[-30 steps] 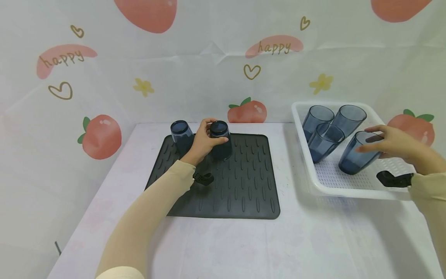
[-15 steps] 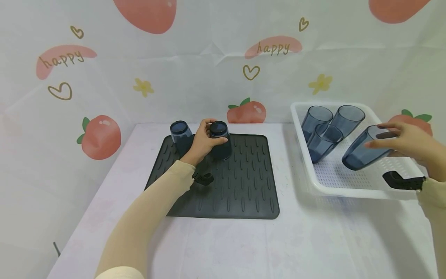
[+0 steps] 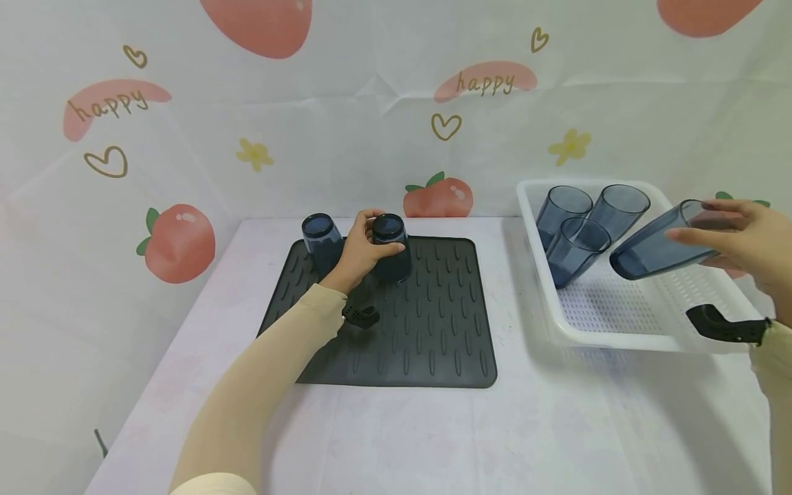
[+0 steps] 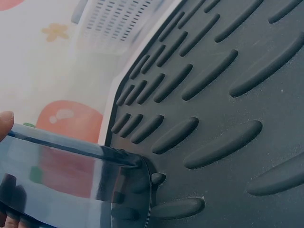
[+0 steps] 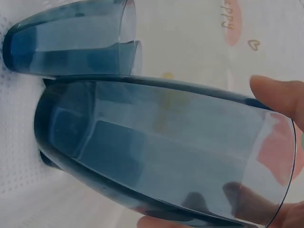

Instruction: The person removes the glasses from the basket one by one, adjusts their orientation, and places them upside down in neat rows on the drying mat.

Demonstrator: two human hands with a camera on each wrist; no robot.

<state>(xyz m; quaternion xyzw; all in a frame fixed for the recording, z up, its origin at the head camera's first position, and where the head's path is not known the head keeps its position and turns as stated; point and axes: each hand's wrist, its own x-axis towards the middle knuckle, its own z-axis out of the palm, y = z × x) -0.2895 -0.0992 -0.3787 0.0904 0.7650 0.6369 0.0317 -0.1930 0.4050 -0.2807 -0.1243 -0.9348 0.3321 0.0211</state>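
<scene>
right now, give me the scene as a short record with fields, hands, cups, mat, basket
left hand: grips an upside-down cup standing on the mat
right hand: grips a tilted cup near its rim, lifted above the basket
mat: dark ribbed mat on the table; second upside-down cup at its far left corner
basket: white perforated basket on the right, three cups leaning together at its far end
table: white tabletop
</scene>
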